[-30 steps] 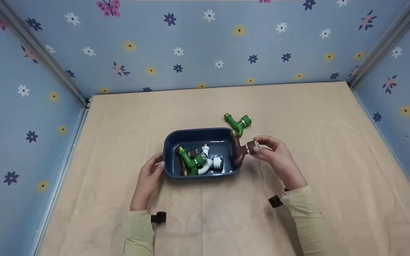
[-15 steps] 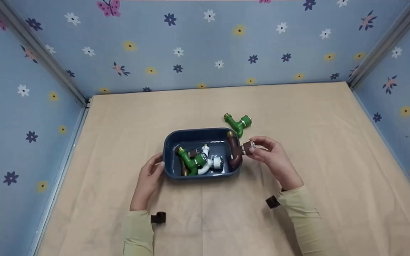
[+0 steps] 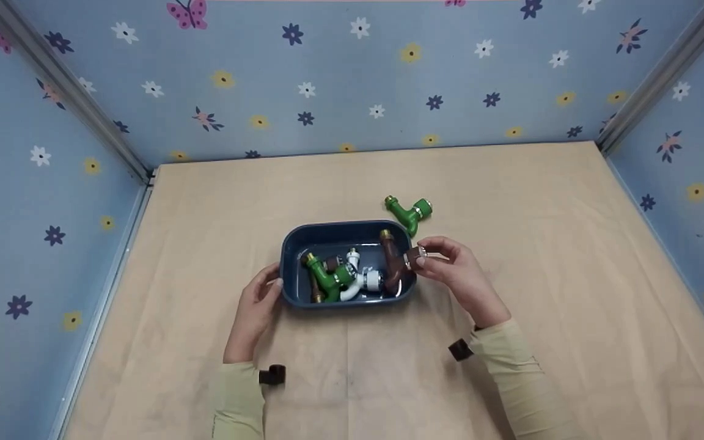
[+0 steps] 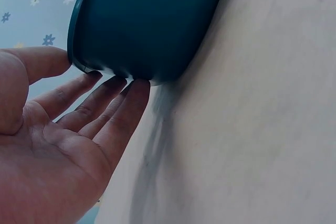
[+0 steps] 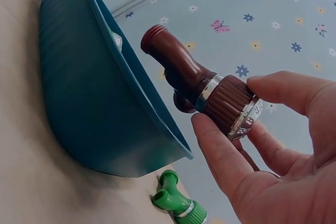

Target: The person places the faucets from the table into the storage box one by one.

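My right hand [image 3: 465, 275] pinches a dark brown plastic tap [image 5: 178, 64] by its ribbed knob, between thumb and fingers. In the head view the tap hangs above the right end of a dark blue basin [image 3: 346, 305]. At the basin's left end, my left hand [image 3: 258, 308] holds the wall, fingertips on the outside and thumb at the rim. Inside the basin lie a green tap [image 3: 326, 281], a white tap [image 3: 355, 284] and, partly hidden under the green one, a brown tap [image 3: 315, 290].
Another green tap [image 3: 409, 215] lies on the beige cloth [image 3: 236, 208] just behind the basin's back right corner. Blue flowered panels [image 3: 352, 73] enclose the table at the back and sides. A small black camera piece juts from each sleeve.
My right hand has carried the brown tap leftward, from the basin's right rim to over its inside. The left hand and the basin have stayed put.
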